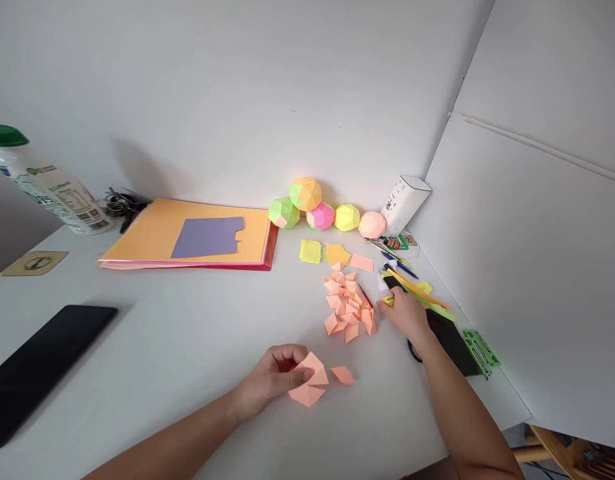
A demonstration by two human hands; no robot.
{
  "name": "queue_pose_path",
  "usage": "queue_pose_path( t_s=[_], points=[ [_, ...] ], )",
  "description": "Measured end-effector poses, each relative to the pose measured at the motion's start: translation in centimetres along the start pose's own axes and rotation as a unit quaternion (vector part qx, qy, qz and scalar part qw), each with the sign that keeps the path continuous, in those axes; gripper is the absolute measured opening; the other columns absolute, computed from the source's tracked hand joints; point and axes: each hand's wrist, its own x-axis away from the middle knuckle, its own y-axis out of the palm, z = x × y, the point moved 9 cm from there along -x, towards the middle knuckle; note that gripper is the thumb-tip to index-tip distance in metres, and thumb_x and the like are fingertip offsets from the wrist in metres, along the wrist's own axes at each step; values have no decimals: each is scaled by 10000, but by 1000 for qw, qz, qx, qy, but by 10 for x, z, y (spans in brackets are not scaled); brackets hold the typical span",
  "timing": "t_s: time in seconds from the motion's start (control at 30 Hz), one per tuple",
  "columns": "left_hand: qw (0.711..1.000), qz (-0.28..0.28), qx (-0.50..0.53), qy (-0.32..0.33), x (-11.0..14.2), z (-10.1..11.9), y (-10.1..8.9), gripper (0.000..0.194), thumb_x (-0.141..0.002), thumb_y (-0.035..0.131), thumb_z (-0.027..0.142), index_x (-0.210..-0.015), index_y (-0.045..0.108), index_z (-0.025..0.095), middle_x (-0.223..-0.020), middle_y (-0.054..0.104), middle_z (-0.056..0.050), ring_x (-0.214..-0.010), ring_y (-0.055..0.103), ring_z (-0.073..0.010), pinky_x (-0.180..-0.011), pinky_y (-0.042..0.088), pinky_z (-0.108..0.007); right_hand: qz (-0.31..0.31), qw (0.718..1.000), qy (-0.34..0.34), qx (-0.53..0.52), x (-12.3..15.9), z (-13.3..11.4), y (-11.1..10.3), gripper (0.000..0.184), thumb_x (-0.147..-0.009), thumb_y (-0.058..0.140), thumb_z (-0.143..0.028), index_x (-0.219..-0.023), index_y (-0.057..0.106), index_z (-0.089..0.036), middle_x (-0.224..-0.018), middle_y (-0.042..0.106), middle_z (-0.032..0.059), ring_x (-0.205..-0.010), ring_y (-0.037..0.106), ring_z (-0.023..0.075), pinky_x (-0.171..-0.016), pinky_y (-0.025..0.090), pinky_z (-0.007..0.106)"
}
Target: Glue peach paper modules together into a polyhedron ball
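Observation:
My left hand [274,377] pinches a folded peach paper unit [310,368] made of joined facets, held just above the desk. A single folded peach piece [342,375] lies to its right. My right hand [407,313] is stretched out to the right, its fingers closed around a small white-and-yellow item [388,301] that looks like a glue bottle; most of it is hidden. Beside those fingers is a pile of folded peach paper pieces [348,307], with a thin red stick [366,297] at its right edge.
Finished paper balls [306,194] stand against the wall. A paper stack [137,233] carries a purple sheet [207,237]. At left are a black phone [47,367] and a white bottle [62,193]. Pens [400,265], paper strips [422,293] and a black case [452,340] lie right.

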Motion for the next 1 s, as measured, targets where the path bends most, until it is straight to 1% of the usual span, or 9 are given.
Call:
queue_pose_path(
  t_s=[0.13,0.23,0.33,0.4,0.47,0.6,0.7,0.83,1.0],
  points=[
    [1000,0,-5,-1,0,1,1,225,-760,668,297,-641,560,141,-678,637,-36,-604,590,-157,-561,435,-282,-7,999,-13,52,5,-8,-2,280,-755,605,-330,-944,598,-123,-842,650,146,-867,587,304,-621,387,305],
    [1000,4,-10,-1,0,2,1,237,-757,670,307,-635,554,142,-673,637,-34,-598,584,-152,-559,434,-279,48,996,-53,58,14,-24,-16,246,-820,540,-333,-954,598,-134,-946,635,148,-962,548,290,-699,391,314],
    [1000,4,-11,-6,0,1,1,245,-754,672,317,-632,550,143,-666,633,-31,-595,577,-149,-561,434,-278,91,987,-131,13,32,-48,-28,270,-867,464,-386,-771,604,-176,-805,646,100,-857,563,246,-683,381,300],
    [1000,6,-11,-7,0,1,1,249,-749,677,319,-627,548,143,-663,629,-28,-597,574,-148,-564,433,-278,15,988,-153,-32,43,-59,-16,336,-859,457,-437,-643,561,-201,-627,622,51,-640,556,197,-568,347,283],
    [1000,9,-13,-6,0,1,0,252,-744,681,318,-622,546,144,-661,626,-25,-597,570,-146,-564,430,-275,-77,983,-150,-73,56,-66,0,297,-822,503,-454,-657,549,-211,-569,615,13,-511,514,157,-492,290,264],
    [1000,11,-10,-3,0,2,1,256,-745,682,311,-615,539,143,-643,613,-19,-586,554,-137,-562,416,-269,-120,975,-144,-118,68,-75,15,62,-748,571,-261,-787,558,-214,-657,646,-4,-584,552,155,-506,298,241],
    [1000,5,-8,-2,0,2,2,251,-751,676,315,-623,546,141,-636,596,-14,-584,540,-134,-562,409,-270,-148,961,-136,-192,69,-78,21,152,-713,540,-134,-840,566,-214,-772,655,5,-653,576,153,-543,365,244],
    [1000,7,-21,1,-1,1,0,268,-755,669,325,-609,542,140,-655,553,-5,-609,520,-131,-580,402,-274,-180,900,-172,-357,73,-88,8,106,-765,554,-188,-858,598,-212,-875,637,25,-725,573,150,-639,451,281],
    [997,15,-77,12,-1,1,-4,320,-750,671,336,-553,510,141,-639,431,24,-583,411,-97,-550,332,-252,-270,767,-221,-538,92,-111,2,102,-774,634,-266,-848,647,-196,-850,593,25,-795,568,149,-713,474,292]
  ],
)
